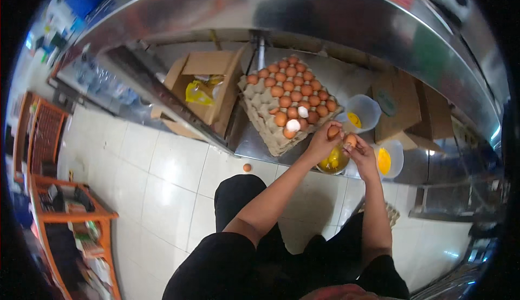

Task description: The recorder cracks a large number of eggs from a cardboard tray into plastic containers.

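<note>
My left hand [323,142] grips a brown eggshell piece [333,132], and my right hand [360,156] grips another brown eggshell piece [350,140] close beside it. Whether these are two halves of one egg cannot be told. Just below both hands sits a round bowl [333,167] with several yolks and clear egg white inside. Left of the hands, a stack of pulp egg trays [264,117] bears many brown eggs [295,96]. Two emptied shell pieces, one a white-lined shell [293,125], lie on top of the eggs.
A translucent tub [369,111] with yolk stands behind the bowl; another tub [393,159] with yellow egg is at right. Cardboard boxes [396,101] flank the steel shelf. One egg [247,167] lies on the tiled floor [170,186]. A steel counter edge [227,3] overhangs.
</note>
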`<state>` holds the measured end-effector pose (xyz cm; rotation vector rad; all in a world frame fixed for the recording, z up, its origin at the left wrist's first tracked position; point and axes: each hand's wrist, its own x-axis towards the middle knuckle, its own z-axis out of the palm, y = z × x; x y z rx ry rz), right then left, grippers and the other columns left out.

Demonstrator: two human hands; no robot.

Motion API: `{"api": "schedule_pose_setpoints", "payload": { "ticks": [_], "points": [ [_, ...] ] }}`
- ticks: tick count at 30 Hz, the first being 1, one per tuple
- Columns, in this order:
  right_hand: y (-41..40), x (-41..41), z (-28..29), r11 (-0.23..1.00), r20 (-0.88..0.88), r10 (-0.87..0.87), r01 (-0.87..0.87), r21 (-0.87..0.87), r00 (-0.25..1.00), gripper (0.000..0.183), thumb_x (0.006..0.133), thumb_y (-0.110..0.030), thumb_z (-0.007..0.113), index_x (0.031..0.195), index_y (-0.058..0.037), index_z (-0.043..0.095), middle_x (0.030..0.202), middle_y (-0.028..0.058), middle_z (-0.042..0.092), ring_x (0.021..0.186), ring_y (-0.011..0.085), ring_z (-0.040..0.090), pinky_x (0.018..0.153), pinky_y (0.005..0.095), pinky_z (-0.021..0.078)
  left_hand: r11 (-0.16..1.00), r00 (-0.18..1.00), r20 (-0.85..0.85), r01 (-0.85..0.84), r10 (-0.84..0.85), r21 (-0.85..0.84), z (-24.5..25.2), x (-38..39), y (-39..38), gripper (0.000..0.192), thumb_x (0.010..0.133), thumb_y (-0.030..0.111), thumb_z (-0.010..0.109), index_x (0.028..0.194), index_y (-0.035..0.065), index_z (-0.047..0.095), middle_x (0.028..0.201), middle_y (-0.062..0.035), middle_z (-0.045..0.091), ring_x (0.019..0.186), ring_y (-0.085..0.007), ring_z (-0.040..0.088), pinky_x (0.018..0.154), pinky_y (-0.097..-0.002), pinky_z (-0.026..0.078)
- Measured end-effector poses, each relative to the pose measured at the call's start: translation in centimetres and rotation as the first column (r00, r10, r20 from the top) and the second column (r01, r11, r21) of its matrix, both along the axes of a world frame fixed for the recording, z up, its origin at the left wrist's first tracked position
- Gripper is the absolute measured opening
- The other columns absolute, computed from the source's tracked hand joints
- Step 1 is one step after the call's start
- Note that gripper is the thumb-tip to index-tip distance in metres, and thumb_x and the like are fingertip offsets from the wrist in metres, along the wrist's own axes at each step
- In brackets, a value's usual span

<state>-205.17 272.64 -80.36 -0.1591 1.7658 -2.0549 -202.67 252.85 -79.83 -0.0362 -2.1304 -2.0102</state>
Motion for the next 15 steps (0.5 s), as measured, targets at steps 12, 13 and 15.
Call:
{"api": "schedule_pose_setpoints", "payload": {
  "ticks": [12,13,15],
  "points": [
    [-21.1,-5.1,6.7,0.739,-0.513,0.535,-0.078,0.669,0.671,0.054,0.087,-0.024,0.073,0.134,-0.0015,0.057,0.104,0.0147,0.068,0.083,0.0215,0.067,0.067,0.0307,0.051,0.342,0.849,0.25,-0.433,0.465,0.834,6.0,1.9,-15.7,0.027,0.099,0.039,0.048,0.109,0.0154,0.059,0.102,0.0018,0.062,0.072,-0.0087,0.048,0.063,-0.0212,0.038],
    [-22.4,-5.3,7.1,0.688,-0.546,0.605,-0.035,0.725,0.579,0.055,0.086,-0.028,0.073,0.131,-0.0016,0.058,0.102,0.0182,0.068,0.086,0.026,0.067,0.069,0.0349,0.0519,0.184,0.875,0.284,-0.376,0.391,0.908,5.7,2.0,-16.6,0.029,0.099,0.04,0.047,0.109,0.0158,0.059,0.104,0.0026,0.062,0.07,-0.0089,0.046,0.061,-0.0212,0.038],
    [-25.4,-6.1,6.8,0.587,-0.562,0.667,0.12,0.801,0.489,0.051,0.083,-0.032,0.073,0.122,-0.001,0.062,0.108,0.0216,0.065,0.101,0.0356,0.062,0.083,0.0434,0.0508,0.069,0.835,0.361,-0.425,0.415,0.902,5.2,1.9,-18.2,0.03,0.101,0.04,0.042,0.107,0.0144,0.058,0.098,0.0009,0.062,0.062,-0.011,0.045,0.05,-0.0258,0.034]
  ]
}}
